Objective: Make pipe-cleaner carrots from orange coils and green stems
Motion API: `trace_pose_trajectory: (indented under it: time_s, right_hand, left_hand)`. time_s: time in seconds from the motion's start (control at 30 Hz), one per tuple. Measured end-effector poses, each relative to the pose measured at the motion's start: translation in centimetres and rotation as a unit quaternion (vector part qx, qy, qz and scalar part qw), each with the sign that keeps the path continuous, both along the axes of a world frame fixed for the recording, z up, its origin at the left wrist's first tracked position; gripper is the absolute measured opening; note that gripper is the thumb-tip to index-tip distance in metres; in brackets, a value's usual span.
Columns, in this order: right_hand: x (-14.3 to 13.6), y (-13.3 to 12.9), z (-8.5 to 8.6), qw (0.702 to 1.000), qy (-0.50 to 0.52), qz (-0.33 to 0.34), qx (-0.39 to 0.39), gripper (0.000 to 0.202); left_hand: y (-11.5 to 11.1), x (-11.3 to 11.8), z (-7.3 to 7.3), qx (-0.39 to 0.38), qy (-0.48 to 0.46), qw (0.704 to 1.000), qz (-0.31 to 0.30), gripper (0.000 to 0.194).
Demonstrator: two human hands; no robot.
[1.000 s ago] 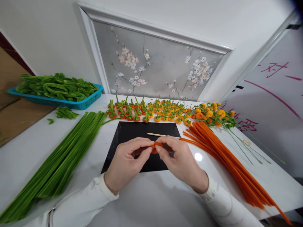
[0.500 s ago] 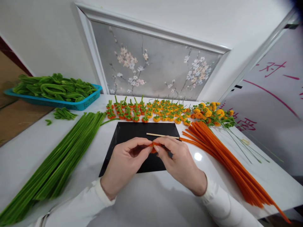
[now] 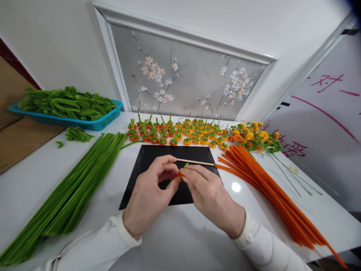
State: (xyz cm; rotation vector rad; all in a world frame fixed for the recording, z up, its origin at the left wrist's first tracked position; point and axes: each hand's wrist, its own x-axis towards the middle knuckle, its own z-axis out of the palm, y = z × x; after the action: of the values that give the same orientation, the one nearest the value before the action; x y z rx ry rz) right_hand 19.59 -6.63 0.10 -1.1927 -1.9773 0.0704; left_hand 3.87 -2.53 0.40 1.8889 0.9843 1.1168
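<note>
Over the black board (image 3: 135, 188), my left hand (image 3: 150, 192) and my right hand (image 3: 213, 195) meet, fingertips close together. Between them is a small orange pipe-cleaner piece (image 3: 178, 174), mostly covered by the fingers, with a green tip (image 3: 186, 165) poking up. My right thumb and fingers pinch it from the right. On the other side, my left thumb and a finger press on it, while the left index finger is lifted slightly. A thin pale wooden stick (image 3: 195, 162) lies on the board just beyond my hands.
Green pipe cleaners (image 3: 81, 188) lie left, orange ones (image 3: 262, 188) right. Behind the board stand rows of small orange and yellow pipe-cleaner fruits (image 3: 174, 141). A blue basket (image 3: 104, 122) of green pieces is back left; stemmed orange-yellow pieces (image 3: 248, 135) lie back right.
The left index finger has lifted and moved forward from the piece. My right fingers have closed further over it, and a green tip now shows above them.
</note>
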Motion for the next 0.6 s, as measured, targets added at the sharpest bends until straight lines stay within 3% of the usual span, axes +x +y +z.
trace_pose_trajectory:
  time_s: [0.13, 0.33, 0.5, 0.6]
  right_hand:
    - [0.4, 0.4, 0.3, 0.999, 0.026, 0.010, -0.032, 0.028]
    - [0.9, 0.8, 0.4, 0.995, 0.070, 0.000, -0.071, 0.019]
    - [1.1, 1.0, 0.1, 0.977, 0.170, -0.001, -0.129, 0.025]
    - [1.3, 1.0, 0.0, 0.976, 0.185, 0.000, -0.112, 0.027]
  left_hand:
    - [0.5, 0.0, 0.2, -0.054, -0.038, 0.997, -0.043, 0.037]
    - [1.2, -0.2, 0.5, -0.099, -0.059, 0.989, -0.094, 0.017]
    - [1.4, -0.3, 0.7, -0.204, -0.102, 0.970, -0.091, 0.015]
    - [1.4, -0.3, 0.8, -0.258, -0.147, 0.952, -0.070, 0.021]
